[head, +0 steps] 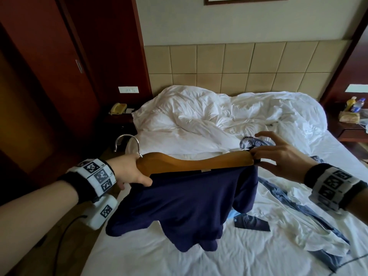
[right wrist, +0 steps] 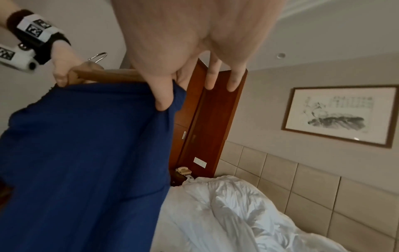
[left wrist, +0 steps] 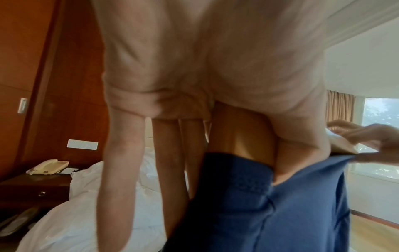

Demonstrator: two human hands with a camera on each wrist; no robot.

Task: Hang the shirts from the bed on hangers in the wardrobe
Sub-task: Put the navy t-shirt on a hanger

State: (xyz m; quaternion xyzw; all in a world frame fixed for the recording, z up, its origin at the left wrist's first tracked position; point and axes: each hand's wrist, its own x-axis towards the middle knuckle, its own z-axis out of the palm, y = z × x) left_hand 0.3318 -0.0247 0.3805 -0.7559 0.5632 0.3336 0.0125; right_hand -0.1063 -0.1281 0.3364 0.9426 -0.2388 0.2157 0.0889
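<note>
Two hands on one wooden hanger (head: 197, 163) above the bed (head: 258, 255): left hand (head: 131, 170) grips its hook end, right hand (head: 278, 156) apparently pinches navy shirt (head: 179, 206) at far end, remaining fingers spread.

A hotel bedroom, shown by its fittings.

A wide bed (head: 258, 253) with rumpled white bedding (head: 209, 116) is set against a padded headboard (head: 249, 64) of beige squares, and dark wooden bedside tables are placed at either side. A cream telephone (head: 117, 108) is kept on the one bedside table (head: 117, 119), bottles (head: 356, 104) on the other. A tall reddish wooden wardrobe (head: 59, 66) is built in beside the bed, a switch plate (head: 128, 89) is fixed to the wall, and a framed ink picture (right wrist: 339, 116) is hung above the headboard. A curtained window (left wrist: 380, 116) is seen from the left wrist.
</note>
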